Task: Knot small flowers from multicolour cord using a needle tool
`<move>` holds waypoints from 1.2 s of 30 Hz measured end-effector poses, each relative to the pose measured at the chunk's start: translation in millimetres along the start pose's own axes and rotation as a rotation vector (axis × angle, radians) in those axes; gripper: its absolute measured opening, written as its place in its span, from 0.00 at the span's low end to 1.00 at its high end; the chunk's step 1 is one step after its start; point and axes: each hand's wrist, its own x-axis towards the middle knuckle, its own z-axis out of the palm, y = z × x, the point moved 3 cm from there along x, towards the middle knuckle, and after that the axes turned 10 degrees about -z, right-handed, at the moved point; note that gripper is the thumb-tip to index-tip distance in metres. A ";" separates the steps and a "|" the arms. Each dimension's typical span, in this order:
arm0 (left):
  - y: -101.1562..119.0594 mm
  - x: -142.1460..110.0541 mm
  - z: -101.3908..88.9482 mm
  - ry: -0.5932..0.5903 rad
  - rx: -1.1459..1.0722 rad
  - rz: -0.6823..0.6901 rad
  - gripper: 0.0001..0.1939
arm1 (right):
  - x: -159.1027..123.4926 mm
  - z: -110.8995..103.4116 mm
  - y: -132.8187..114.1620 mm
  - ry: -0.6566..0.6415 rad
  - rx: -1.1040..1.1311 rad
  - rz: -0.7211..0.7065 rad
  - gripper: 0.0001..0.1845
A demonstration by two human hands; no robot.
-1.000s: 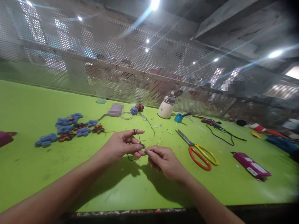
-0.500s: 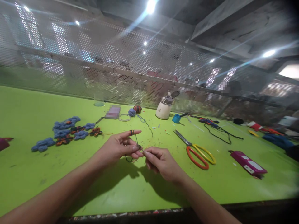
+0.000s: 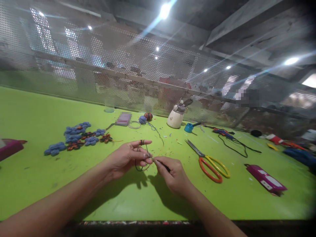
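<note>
The right hand (image 3: 174,174) pinches a thin tool with dark handle, seemingly a crochet hook (image 3: 167,167), its long axis running leftward to the left fingertips. There the left hand (image 3: 122,158) pinches a small dark yarn piece (image 3: 146,155) just beside the hook's tip, about equally near both hands; its forefinger is extended and wrapped. Beyond the fingers, scissors (image 3: 202,155) lie rightward, yarn flowers (image 3: 54,148) leftward; farther ahead, two yarn balls (image 3: 142,119) and a bottle (image 3: 174,119).
</note>
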 end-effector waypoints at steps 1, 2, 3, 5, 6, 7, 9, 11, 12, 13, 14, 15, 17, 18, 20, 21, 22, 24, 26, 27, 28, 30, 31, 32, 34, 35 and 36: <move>-0.2 0.1 -0.1 -0.001 0.002 0.002 0.27 | -0.2 -0.2 0.4 0.000 -0.004 -0.003 0.13; -0.5 0.3 -0.4 -0.003 0.007 0.004 0.27 | -0.4 -0.4 0.8 -0.002 -0.007 -0.007 0.13; -1.0 0.4 -0.8 -0.004 0.014 0.006 0.27 | -0.5 -0.5 1.0 -0.003 -0.009 -0.012 0.13; -2.0 0.9 -1.7 -0.003 0.041 0.013 0.27 | -0.5 -0.9 1.1 -0.002 -0.011 -0.019 0.12; -2.3 1.2 -2.2 0.000 0.062 0.019 0.27 | -0.3 -1.0 1.2 -0.005 -0.008 -0.019 0.12; -2.4 1.5 -2.5 0.007 0.089 0.028 0.28 | -0.1 -1.0 1.2 -0.008 -0.003 -0.015 0.12; -1.8 2.2 -2.3 0.028 0.155 0.054 0.30 | 0.3 -0.3 1.6 -0.013 0.014 0.011 0.12; -0.7 2.4 -0.8 0.058 0.231 0.092 0.31 | 0.5 1.8 3.5 -0.006 0.085 0.092 0.12; -0.3 2.4 0.3 0.077 0.271 0.115 0.31 | 0.2 3.5 5.4 0.008 0.160 0.162 0.12; -0.2 2.1 1.4 0.100 0.312 0.141 0.31 | -0.3 5.9 7.6 0.020 0.248 0.241 0.12; -0.6 1.7 2.5 0.128 0.354 0.171 0.29 | -1.0 8.9 9.9 0.025 0.341 0.319 0.13; -1.4 1.0 3.3 0.160 0.396 0.204 0.28 | -1.7 12.3 11.9 0.021 0.428 0.387 0.14; -4.4 -1.0 4.6 0.224 0.478 0.279 0.25 | -2.6 19.0 14.5 -0.016 0.555 0.476 0.16; -6.4 -2.4 5.2 0.251 0.513 0.317 0.24 | -2.7 21.9 15.0 -0.040 0.601 0.501 0.16; -9.9 -5.6 6.9 0.292 0.571 0.394 0.22 | -2.3 26.9 14.7 -0.061 0.706 0.554 0.16; -10.9 -7.4 8.2 0.312 0.601 0.441 0.20 | -1.7 29.2 13.7 -0.060 0.752 0.573 0.16; -11.3 -9.1 9.6 0.331 0.617 0.485 0.19 | -0.9 31.5 12.1 -0.052 0.787 0.584 0.16; -11.5 -10.2 10.7 0.362 0.537 0.491 0.19 | 1.1 36.7 8.0 -0.006 0.861 0.586 0.15; -11.9 -7.4 9.8 0.365 0.366 0.393 0.22 | 2.7 42.0 4.5 0.084 0.943 0.566 0.15; -12.3 -5.0 8.9 0.356 0.282 0.328 0.25 | 2.8 44.1 3.7 0.136 0.967 0.551 0.14; -12.2 -2.6 8.0 0.343 0.224 0.276 0.26 | 2.7 45.5 3.6 0.182 0.964 0.532 0.14; -10.9 1.5 5.8 0.309 0.183 0.226 0.25 | 1.6 45.5 4.8 0.230 0.857 0.473 0.14; -10.5 3.1 4.3 0.285 0.167 0.204 0.23 | 0.8 43.7 5.7 0.239 0.768 0.433 0.14; -10.3 4.2 2.8 0.257 0.153 0.180 0.22 | 0.1 40.8 6.5 0.245 0.670 0.387 0.14; -9.6 5.1 -0.1 0.203 0.135 0.138 0.22 | -1.6 32.7 7.5 0.243 0.468 0.295 0.13; -8.8 5.0 -1.5 0.186 0.129 0.123 0.22 | -2.4 28.0 7.7 0.241 0.367 0.252 0.12; -7.6 4.6 -2.7 0.176 0.126 0.112 0.22 | -3.2 23.2 7.5 0.233 0.265 0.210 0.11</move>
